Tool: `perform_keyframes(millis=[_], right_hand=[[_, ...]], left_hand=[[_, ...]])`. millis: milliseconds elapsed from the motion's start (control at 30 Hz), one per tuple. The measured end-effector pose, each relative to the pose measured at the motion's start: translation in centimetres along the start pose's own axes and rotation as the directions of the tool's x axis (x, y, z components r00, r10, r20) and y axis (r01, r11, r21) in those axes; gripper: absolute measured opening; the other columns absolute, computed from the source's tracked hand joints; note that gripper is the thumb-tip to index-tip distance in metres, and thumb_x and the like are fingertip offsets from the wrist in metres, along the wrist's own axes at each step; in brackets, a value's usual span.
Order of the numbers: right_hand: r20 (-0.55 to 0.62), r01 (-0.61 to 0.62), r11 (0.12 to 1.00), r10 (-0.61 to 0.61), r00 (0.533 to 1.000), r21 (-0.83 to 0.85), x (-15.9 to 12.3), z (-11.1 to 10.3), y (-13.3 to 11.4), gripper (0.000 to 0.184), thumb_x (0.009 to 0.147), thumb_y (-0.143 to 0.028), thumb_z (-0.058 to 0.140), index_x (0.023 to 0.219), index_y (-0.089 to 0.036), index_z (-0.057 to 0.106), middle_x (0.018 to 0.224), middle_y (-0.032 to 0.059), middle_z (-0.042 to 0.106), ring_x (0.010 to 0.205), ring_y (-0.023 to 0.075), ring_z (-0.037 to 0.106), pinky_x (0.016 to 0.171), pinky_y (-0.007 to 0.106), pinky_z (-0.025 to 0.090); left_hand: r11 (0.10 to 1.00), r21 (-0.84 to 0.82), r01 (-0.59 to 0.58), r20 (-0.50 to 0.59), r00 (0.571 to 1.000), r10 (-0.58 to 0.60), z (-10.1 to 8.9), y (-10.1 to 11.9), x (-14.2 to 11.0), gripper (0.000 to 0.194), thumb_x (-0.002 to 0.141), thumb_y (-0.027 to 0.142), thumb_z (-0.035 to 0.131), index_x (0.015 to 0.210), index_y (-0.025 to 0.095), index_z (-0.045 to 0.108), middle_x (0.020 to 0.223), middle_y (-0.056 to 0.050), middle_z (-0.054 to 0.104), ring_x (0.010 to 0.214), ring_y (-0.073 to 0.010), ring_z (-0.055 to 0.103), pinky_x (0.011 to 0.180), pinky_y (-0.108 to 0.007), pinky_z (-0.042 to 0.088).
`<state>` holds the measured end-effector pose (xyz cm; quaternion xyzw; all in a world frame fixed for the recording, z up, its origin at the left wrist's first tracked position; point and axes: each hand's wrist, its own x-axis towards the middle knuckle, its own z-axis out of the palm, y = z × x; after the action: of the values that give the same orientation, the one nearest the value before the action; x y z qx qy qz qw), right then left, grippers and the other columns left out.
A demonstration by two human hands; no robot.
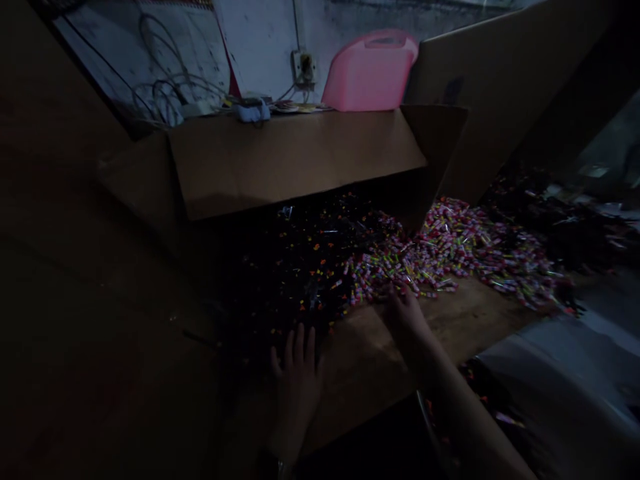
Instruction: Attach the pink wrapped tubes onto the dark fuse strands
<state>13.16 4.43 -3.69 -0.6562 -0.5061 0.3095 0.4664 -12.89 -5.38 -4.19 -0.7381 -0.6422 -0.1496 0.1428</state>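
Note:
My left hand (pixel 297 377) lies palm down with fingers spread, holding nothing. Its fingertips reach the near edge of a dark heap (pixel 300 287) dotted with orange and yellow bits. Farther right, my right hand (pixel 404 311) has its fingers curled at the front of a pile of small tube-like pieces (pixel 460 233) in pink, white, yellow and green. What sits between those fingers is too dark to make out. Beneath both hands is a brown cardboard-like surface (pixel 365 360). The exact kind of the small pieces cannot be told.
An open cardboard box (pixel 300 157) stands behind the heap, its flap hanging forward. A pink plastic container (pixel 370 77) is at the back, below a wall socket (pixel 304 67) and near loose cables (pixel 165 87). More dark pieces (pixel 565 220) lie at right, above a pale plastic sheet (pixel 560 373).

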Motion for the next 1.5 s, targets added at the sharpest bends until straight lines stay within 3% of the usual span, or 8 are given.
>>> perform_keyframes(millis=[200,333,500,733,1033,1167,1367,1500], right_hand=[[0.133,0.034,0.993,-0.019,0.991,-0.111,1.5,0.6,-1.1,0.033,0.071,-0.033,0.061,0.1,-0.016,0.064,0.093,0.0096,0.069,0.087,0.0248,0.061,0.077,0.031,0.044],[0.103,-0.008,0.987,0.025,0.994,-0.163,1.8,2.2,-1.7,0.042,0.063,-0.027,0.069,0.104,-0.018,0.065,0.095,0.0117,0.069,0.092,0.0275,0.06,0.08,0.033,0.04],[0.082,-0.011,1.0,0.012,0.997,-0.019,2.1,2.1,-1.8,0.031,0.075,-0.039,0.058,0.097,-0.017,0.064,0.091,0.0112,0.068,0.083,0.0242,0.06,0.07,0.031,0.044],[0.195,0.057,0.981,-0.093,0.976,0.185,2.6,-0.1,-1.8,0.048,0.086,-0.053,0.031,0.08,-0.016,0.061,0.061,0.0049,0.06,0.043,0.0119,0.047,0.043,0.025,0.041],[0.367,0.335,0.919,-0.243,0.898,-0.21,4.5,-0.3,-3.5,0.023,0.077,-0.02,0.052,0.095,-0.015,0.064,0.092,0.009,0.068,0.081,0.0206,0.063,0.071,0.029,0.049],[0.502,0.525,0.762,-0.307,0.808,-0.379,5.0,0.8,-4.3,0.027,0.079,-0.006,0.048,0.095,-0.015,0.068,0.11,0.0178,0.064,0.1,0.0273,0.059,0.083,0.035,0.046],[0.656,0.707,0.596,-0.364,0.661,-0.382,5.3,0.9,-4.4,0.033,0.078,-0.002,0.05,0.1,-0.02,0.066,0.113,0.0113,0.064,0.112,0.0238,0.053,0.093,0.034,0.041],[0.582,0.682,0.595,-0.397,0.71,-0.425,5.0,-0.5,-4.1,0.031,0.084,-0.012,0.047,0.111,-0.018,0.061,0.116,0.0129,0.058,0.105,0.0229,0.055,0.089,0.035,0.043]], left_hand=[[1.0,0.015,0.003,-0.027,1.0,-0.002,0.2,-0.1,0.0,0.045,0.091,0.023,0.041,0.135,0.018,0.043,0.145,-0.009,0.038,0.128,-0.0268,0.039,0.11,-0.058,0.009],[1.0,-0.006,-0.007,-0.069,0.998,0.007,0.6,-0.4,0.0,0.045,0.09,0.025,0.043,0.135,0.019,0.045,0.143,-0.01,0.041,0.126,-0.0275,0.041,0.11,-0.057,0.011],[1.0,0.015,-0.026,-0.099,0.995,0.028,1.1,-0.6,-0.2,0.044,0.09,0.024,0.043,0.133,0.018,0.047,0.142,-0.011,0.042,0.126,-0.0283,0.041,0.109,-0.058,0.011],[0.999,0.027,-0.03,-0.148,0.988,0.034,1.8,-0.9,-0.2,0.043,0.089,0.024,0.043,0.131,0.019,0.05,0.14,-0.01,0.045,0.125,-0.0279,0.042,0.109,-0.057,0.012],[0.999,0.033,-0.026,-0.113,0.993,0.03,1.5,-0.9,-0.2,0.043,0.09,0.023,0.042,0.131,0.018,0.049,0.14,-0.01,0.045,0.125,-0.0278,0.042,0.109,-0.057,0.014],[0.998,0.051,-0.029,-0.127,0.991,0.035,1.7,-1.1,-0.3,0.044,0.089,0.024,0.043,0.133,0.02,0.047,0.141,-0.01,0.044,0.125,-0.0276,0.042,0.108,-0.057,0.016],[0.997,0.079,-0.017,-0.136,0.99,0.028,1.6,-0.9,-0.2,0.042,0.09,0.024,0.042,0.131,0.019,0.05,0.138,-0.01,0.048,0.123,-0.026,0.045,0.109,-0.056,0.015],[0.997,0.07,-0.014,-0.121,0.992,0.023,1.2,-0.8,-0.1,0.042,0.089,0.023,0.042,0.131,0.019,0.05,0.139,-0.009,0.047,0.124,-0.0261,0.043,0.109,-0.057,0.015]])
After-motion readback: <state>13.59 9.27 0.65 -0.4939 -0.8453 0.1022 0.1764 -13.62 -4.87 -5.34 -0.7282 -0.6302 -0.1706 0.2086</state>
